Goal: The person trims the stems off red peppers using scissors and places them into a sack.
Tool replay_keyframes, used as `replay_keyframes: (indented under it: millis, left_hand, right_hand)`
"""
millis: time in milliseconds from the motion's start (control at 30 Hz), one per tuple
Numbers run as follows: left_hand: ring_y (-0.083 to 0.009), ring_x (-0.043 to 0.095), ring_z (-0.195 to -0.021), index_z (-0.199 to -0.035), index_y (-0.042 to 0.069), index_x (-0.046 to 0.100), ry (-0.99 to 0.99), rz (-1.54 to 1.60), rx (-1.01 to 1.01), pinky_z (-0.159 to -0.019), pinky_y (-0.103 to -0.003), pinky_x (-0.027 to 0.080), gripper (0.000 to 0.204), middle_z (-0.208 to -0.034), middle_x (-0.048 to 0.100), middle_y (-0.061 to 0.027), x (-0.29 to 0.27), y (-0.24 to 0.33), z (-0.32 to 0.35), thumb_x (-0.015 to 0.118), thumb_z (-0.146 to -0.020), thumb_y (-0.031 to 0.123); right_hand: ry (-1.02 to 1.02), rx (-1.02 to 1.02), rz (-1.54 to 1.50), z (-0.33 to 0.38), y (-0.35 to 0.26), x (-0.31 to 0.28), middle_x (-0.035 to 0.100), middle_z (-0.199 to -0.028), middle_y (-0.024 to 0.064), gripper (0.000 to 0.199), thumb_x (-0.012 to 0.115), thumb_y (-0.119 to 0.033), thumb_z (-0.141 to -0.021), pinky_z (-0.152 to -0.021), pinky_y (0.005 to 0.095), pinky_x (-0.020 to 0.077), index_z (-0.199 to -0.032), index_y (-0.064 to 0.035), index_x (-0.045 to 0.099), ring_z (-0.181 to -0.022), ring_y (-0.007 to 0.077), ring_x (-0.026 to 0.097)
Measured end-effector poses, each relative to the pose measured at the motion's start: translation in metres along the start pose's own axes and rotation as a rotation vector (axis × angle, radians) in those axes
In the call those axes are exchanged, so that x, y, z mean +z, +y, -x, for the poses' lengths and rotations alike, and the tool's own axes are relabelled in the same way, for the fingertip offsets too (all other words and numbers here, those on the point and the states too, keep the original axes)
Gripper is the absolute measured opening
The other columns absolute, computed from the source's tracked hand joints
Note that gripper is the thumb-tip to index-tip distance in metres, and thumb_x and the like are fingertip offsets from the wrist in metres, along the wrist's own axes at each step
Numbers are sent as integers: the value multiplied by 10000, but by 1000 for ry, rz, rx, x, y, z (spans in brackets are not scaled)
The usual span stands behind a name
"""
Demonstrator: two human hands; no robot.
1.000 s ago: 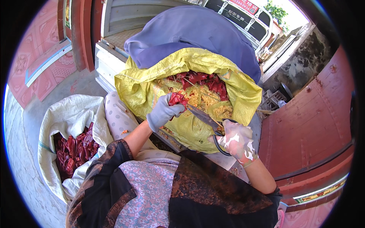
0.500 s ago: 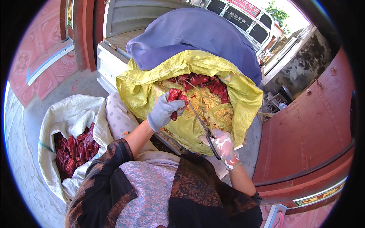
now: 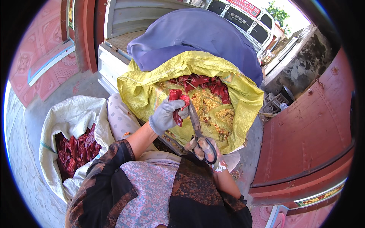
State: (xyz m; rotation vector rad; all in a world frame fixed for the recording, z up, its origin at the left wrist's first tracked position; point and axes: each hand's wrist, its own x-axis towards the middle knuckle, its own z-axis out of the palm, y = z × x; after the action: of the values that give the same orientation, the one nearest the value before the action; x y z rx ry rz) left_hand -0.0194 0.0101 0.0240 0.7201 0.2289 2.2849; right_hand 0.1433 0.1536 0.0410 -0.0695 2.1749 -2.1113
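My left hand (image 3: 167, 116), in a grey glove, is closed round a dried red chili pepper (image 3: 175, 94) above the yellow woven sack (image 3: 152, 81). Scissors (image 3: 196, 123) are gripped in my right hand (image 3: 207, 150), which wears a pink-and-white patterned glove. Their blades reach up beside the pepper and the left fingertips; whether they touch it I cannot tell. Inside the yellow sack lie pale yellow seeds (image 3: 203, 104) and more red dried peppers (image 3: 218, 90). On the left, a white woven sack (image 3: 49, 129) holds dark red dried peppers (image 3: 78, 150).
A purple-blue cloth (image 3: 197, 32) covers a bulky heap behind the yellow sack, at the bed of a white truck (image 3: 125, 17). A red metal door (image 3: 304, 133) stands on the right. Pink tiled wall (image 3: 42, 49) rises at the far left.
My right hand has moved left and slightly down, bringing the scissors more upright and their blades against or near the pepper. The left hand still holds the pepper, nearly in place.
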Motion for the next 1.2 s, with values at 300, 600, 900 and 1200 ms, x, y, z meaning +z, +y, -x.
replay_keyframes:
  millis: [300, 600, 900, 1200]
  left_hand:
    - [-113, 396, -582, -785, 75, 499, -116, 100, -134, -569, -274, 334, 166, -647, 451, -18, -1, -5, 6, 513, -876, 213]
    - [-117, 373, -536, -764, 51, 501, -123, 170, -216, -543, -275, 320, 171, -617, 447, -16, -2, -5, 10, 501, -868, 186]
    - [-93, 350, -503, -733, 59, 475, -110, 100, -278, -506, -255, 294, 209, -573, 399, 14, 2, -7, 13, 515, -871, 211]
    - [-85, 351, -506, -732, 69, 466, -151, 80, -353, -515, -248, 299, 233, -582, 399, 26, 4, -10, 13, 523, -862, 253]
  right_hand:
    - [437, -79, 1454, -7, -45, -9, 597, -808, 182, 595, 724, -466, -641, -636, 392, 478, -969, -6, 541, -753, 339, 599]
    - [313, 11, 1642, -26, -71, -5, 592, -726, 148, 671, 652, -660, -585, -622, 384, 476, -859, -55, 557, -701, 302, 605]
    - [298, 51, 1653, -16, -67, -9, 594, -668, 189, 614, 645, -631, -645, -567, 426, 472, -816, -51, 533, -649, 346, 608]
    - [309, -45, 1416, -5, -46, -20, 548, -569, 145, 451, 725, -451, -682, -488, 393, 422, -707, -57, 506, -528, 312, 566]
